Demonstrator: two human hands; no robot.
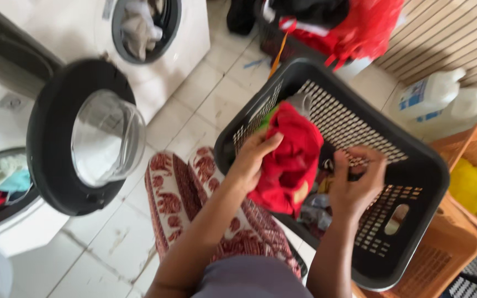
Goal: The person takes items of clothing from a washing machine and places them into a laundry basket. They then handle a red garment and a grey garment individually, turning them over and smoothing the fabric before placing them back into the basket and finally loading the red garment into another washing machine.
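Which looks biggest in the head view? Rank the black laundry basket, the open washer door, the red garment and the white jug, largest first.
1. black laundry basket
2. open washer door, though nearer the camera
3. red garment, held by the left hand
4. white jug

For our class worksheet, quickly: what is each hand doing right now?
Left hand: closed on the red garment.
Right hand: fingers curled inside the black basket; what it holds cannot be told.
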